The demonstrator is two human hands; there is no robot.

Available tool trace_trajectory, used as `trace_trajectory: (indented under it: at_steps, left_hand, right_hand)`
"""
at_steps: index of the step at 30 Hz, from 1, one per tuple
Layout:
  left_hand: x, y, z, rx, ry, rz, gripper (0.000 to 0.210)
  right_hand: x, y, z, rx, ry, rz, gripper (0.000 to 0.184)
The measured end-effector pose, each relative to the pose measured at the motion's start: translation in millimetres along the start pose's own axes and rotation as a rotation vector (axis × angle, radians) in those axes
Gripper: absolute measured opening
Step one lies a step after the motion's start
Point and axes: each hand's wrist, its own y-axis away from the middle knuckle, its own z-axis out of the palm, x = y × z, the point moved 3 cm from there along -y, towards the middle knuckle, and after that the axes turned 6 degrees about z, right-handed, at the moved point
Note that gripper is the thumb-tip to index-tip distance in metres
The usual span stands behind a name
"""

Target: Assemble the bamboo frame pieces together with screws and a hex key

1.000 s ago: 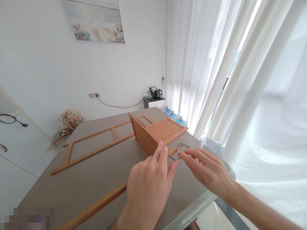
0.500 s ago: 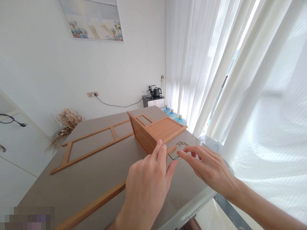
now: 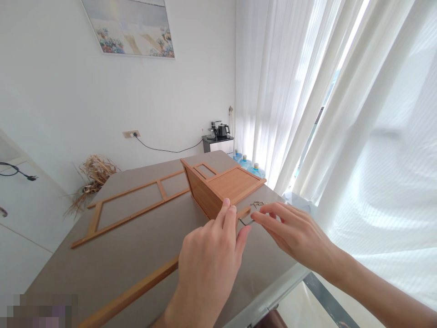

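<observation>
So in the head view, the right hand (image 3: pixel 295 232) has its fingertips pinched on a bent metal key (image 3: pixel 246 224), which sits left of them, running crosswise toward the left hand (image 3: pixel 210 255), itself closed around a wooden bar (image 3: pixel 136 292)

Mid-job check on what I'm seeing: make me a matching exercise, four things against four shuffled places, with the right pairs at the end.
Things
1. bent metal key
2. brass-coloured fasteners
3. open wooden frame
4. black kettle

Places
A. flat on the left side of the table
B. on the small cabinet by the wall
C. at the fingertips of the right hand
D. scattered just beyond that hand

Pairs: 1-C, 2-D, 3-A, 4-B
</observation>
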Motion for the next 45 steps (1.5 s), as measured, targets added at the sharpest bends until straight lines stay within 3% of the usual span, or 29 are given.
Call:
trace_trajectory:
  at_steps: [8,13,19,28,35,39,45]
  left_hand:
    - [-1.0,0.5,0.1,-0.002,0.011,0.005,0.035]
    - [-1.2,0.4,0.3,0.003,0.032,0.001,0.034]
    - [-0.8,0.2,-0.2,-0.011,0.027,-0.004,0.035]
    - [-1.3,-0.2,-1.5,-0.028,0.045,-0.007,0.036]
    - [-0.6,0.3,-2.3,-0.029,0.041,-0.002,0.038]
    - [-0.7,0.1,-1.5,-0.032,0.029,0.001,0.039]
    - [0.2,-1.0,-0.5,-0.027,0.014,0.000,0.037]
  right_hand:
    - [-12.5,12.1,28.1,-0.141,-0.412,0.227,0.014]
    - [-29.0,15.3,42.4,-0.224,-0.653,0.476,0.018]
    - [-36.6,11.7,48.5,-0.204,-0.827,0.577,0.020]
    - [-38.5,11.6,45.3,-0.128,-0.802,0.492,0.017]
    - [-18.7,15.5,36.1,0.091,-0.401,0.241,0.013]
    - [-7.3,17.5,31.7,0.029,-0.302,0.140,0.021]
    - [-4.4,17.5,30.4,0.023,-0.250,0.113,0.024]
